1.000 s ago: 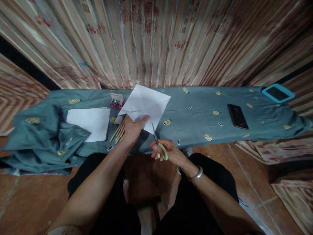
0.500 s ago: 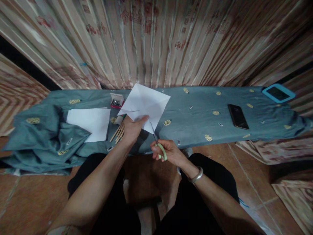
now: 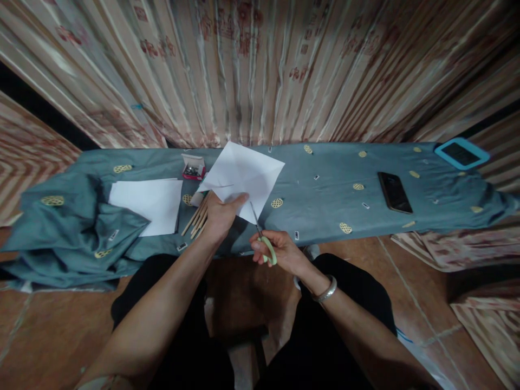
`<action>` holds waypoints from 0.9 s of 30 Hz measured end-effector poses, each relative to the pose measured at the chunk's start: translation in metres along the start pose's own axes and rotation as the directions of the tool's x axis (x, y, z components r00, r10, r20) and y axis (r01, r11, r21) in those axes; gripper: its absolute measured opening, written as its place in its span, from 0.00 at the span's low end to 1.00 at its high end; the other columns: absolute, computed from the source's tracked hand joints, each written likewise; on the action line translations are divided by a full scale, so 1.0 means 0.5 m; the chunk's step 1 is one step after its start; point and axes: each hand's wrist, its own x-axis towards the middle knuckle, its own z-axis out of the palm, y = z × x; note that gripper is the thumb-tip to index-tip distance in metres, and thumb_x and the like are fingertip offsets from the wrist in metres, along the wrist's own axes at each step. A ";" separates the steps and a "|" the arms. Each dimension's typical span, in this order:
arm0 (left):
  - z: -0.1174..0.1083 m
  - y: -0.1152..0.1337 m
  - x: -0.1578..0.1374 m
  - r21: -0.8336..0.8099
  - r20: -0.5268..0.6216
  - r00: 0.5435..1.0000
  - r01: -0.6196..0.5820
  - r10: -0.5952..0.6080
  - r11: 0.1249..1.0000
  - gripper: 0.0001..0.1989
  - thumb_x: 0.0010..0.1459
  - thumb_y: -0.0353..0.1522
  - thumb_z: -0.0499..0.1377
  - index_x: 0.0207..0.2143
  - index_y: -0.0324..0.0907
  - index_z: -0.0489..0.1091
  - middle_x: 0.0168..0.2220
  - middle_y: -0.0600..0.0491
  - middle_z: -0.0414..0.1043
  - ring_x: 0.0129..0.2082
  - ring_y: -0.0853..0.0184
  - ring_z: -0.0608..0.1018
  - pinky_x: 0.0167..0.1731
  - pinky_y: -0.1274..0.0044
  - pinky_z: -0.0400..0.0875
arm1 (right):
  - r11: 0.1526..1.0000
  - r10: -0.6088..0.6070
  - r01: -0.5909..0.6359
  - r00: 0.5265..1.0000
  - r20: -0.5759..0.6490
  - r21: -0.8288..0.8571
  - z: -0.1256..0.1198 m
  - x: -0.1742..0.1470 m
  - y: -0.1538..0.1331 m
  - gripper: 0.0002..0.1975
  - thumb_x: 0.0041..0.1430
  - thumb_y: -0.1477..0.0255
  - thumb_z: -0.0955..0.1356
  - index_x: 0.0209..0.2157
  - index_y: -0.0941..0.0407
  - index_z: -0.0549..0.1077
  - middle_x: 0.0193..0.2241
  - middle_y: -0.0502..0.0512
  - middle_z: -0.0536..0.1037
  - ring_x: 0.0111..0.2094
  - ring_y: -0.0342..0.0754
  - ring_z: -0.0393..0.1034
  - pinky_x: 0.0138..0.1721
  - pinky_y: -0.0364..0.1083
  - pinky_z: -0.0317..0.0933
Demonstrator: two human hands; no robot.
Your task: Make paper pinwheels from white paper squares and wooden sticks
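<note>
At the left of the frame, a teal patterned cloth (image 3: 77, 227) lies bunched up, one fold lapping over a stack of white paper (image 3: 148, 206). Just right of the stack, a small red box (image 3: 198, 175) stands with its lid up, small metallic pieces inside. Below it in the frame, a bundle of wooden sticks (image 3: 197, 223) lies beside the left hand (image 3: 221, 214), which grips a square white sheet (image 3: 252, 170) near the centre, thumb on top. A short dark line runs in from the sheet's left corner. At its lower corner are the blades of green-handled scissors (image 3: 270, 253), gripped in the right hand (image 3: 284, 252); how far they bite into the paper is hard to tell. A silvery bracelet (image 3: 328, 291) circles the right wrist. Right of centre lies a dark phone (image 3: 395, 192), and at the far right a blue-framed device (image 3: 481, 157).
</note>
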 end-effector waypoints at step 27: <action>0.005 0.004 -0.015 0.004 0.018 1.000 0.021 -0.021 1.000 0.17 0.38 0.33 0.69 0.34 0.37 0.75 0.35 0.49 0.78 0.32 0.64 0.78 0.38 0.72 0.73 | 0.999 0.026 -0.025 0.999 -0.036 0.019 0.003 0.001 -0.002 0.21 0.44 0.54 0.74 0.29 0.58 0.73 0.17 0.46 0.74 0.16 0.36 0.66 0.14 0.34 0.53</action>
